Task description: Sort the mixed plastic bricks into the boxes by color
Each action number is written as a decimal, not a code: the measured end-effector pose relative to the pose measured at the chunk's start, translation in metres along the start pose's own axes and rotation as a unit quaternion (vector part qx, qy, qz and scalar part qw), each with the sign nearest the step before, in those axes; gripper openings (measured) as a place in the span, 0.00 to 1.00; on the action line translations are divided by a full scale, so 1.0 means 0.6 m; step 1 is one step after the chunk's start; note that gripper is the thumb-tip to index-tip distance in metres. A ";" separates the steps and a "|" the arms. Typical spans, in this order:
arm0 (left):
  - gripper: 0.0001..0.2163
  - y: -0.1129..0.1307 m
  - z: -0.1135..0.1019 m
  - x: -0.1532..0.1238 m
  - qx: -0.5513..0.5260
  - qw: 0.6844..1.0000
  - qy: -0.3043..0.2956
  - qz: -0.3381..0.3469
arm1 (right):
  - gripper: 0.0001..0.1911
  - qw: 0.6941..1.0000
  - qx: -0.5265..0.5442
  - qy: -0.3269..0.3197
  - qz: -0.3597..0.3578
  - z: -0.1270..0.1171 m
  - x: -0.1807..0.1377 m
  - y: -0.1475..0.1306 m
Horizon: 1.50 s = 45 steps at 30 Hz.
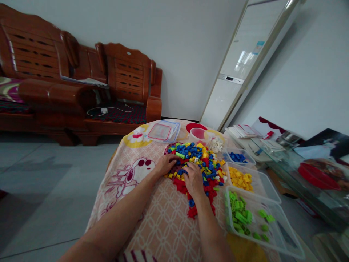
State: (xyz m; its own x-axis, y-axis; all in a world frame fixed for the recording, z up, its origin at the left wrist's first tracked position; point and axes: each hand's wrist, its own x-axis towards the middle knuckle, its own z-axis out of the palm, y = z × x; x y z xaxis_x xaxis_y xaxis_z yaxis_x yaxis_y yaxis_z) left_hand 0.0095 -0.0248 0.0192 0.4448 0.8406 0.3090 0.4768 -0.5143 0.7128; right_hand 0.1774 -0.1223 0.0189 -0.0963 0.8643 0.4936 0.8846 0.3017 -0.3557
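A mixed heap of building blocks (208, 169) in blue, yellow, red, green and white lies on the cloth-covered table. My left hand (165, 164) rests at the heap's left edge, its fingers reaching over the blocks near a light green one (180, 155). Over the middle of the heap, my right hand (194, 179) is palm down with its fingers apart and bent slightly onto the blocks. Neither hand shows a block clearly held. Red blocks (192, 212) spread toward me beneath my right wrist. What lies directly under the fingers is hidden.
To the right stand clear boxes of green blocks (240, 214), yellow blocks (241, 179) and blue blocks (237, 157). White pieces (216, 145) sit at the back near a pink-white tub (198, 134). Box lids (160, 131) lie back left. A glass table (300, 182) stands right.
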 end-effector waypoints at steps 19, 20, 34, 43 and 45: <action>0.16 0.000 0.000 0.001 -0.001 1.000 0.000 -0.004 | 0.09 0.998 0.056 0.030 -0.008 -0.001 -0.005 0.001; 0.16 0.000 0.000 0.001 0.000 1.000 -0.002 -0.004 | 0.10 0.998 0.055 0.028 -0.009 -0.003 -0.005 0.000; 0.17 -0.004 0.002 0.002 0.004 1.000 0.003 -0.004 | 0.14 0.998 -0.008 -0.057 -0.037 -0.005 -0.002 -0.025; 0.17 -0.002 0.000 0.000 0.008 1.000 0.001 -0.001 | 0.15 0.997 0.078 0.012 -0.009 -0.009 -0.006 -0.014; 0.17 0.000 -0.001 0.000 0.007 1.000 0.000 -0.001 | 0.14 0.994 0.101 0.045 0.005 -0.014 -0.006 -0.014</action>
State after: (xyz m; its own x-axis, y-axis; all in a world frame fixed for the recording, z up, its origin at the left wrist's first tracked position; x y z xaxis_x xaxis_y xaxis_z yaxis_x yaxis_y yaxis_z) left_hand 0.0092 -0.0244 0.0193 0.4430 0.8420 0.3078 0.4880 -0.5145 0.7051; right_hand 0.1743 -0.1314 0.0265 -0.0382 0.8305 0.5556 0.7741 0.3762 -0.5091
